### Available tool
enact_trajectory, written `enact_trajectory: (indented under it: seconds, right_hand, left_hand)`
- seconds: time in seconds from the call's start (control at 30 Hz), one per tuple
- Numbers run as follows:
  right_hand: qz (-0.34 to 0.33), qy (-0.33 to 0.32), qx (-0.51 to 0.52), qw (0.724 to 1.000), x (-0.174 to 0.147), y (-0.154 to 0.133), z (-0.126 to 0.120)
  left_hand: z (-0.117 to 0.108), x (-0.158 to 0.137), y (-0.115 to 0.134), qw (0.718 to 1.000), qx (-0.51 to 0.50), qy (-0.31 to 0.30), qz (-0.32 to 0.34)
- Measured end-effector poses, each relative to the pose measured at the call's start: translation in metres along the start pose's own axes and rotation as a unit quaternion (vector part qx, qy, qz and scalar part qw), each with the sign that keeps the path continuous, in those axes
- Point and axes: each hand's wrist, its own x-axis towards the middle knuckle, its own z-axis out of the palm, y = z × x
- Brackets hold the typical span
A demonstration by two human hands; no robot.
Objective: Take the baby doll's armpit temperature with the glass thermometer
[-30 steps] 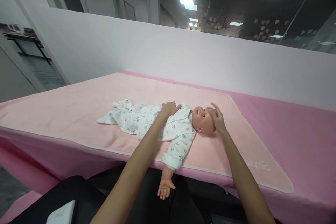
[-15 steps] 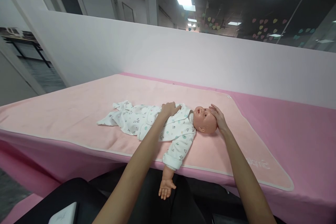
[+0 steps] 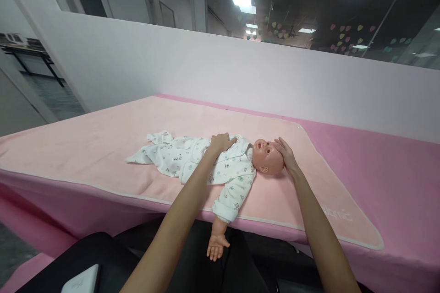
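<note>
A baby doll [image 3: 237, 171] lies on its back in white patterned clothes, its head toward the right and its trouser legs toward the left. Across its chest rests my left hand [image 3: 222, 142], laid on the jacket with the thumb out to the right. My right hand [image 3: 285, 152] touches the top of the doll's head [image 3: 270, 159], fingers stretched over the forehead. One doll arm [image 3: 218, 238] hangs past the near table edge, palm up. Beneath the doll spreads a peach mat [image 3: 113, 132] with a white border.
A pink cloth [image 3: 395, 178] covers the table under the mat. Behind the table stands a white partition [image 3: 220, 71]. At the lower left, a white flat device [image 3: 80, 280] lies on a dark surface near my legs.
Both hands keep their places on the doll's chest and head. The whole view has shifted very slightly.
</note>
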Motion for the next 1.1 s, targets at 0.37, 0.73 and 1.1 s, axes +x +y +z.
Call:
enact_trajectory:
  seconds: [0.37, 0.73, 1.1]
  right_hand:
    - [0.026, 0.016, 0.105, 0.994, 0.003, 0.005, 0.001]
    - [0.146, -0.039, 0.145, 0.978, -0.007, -0.005, 0.008]
    - [0.197, -0.074, 0.196, 0.958, -0.014, -0.005, 0.012]
  left_hand:
    - [0.002, 0.002, -0.002, 1.000, -0.006, 0.009, 0.003]
    - [0.001, -0.001, -0.001, 1.000, -0.015, 0.010, 0.003]
    - [0.002, -0.005, -0.007, 0.941, -0.333, 0.058, 0.023]
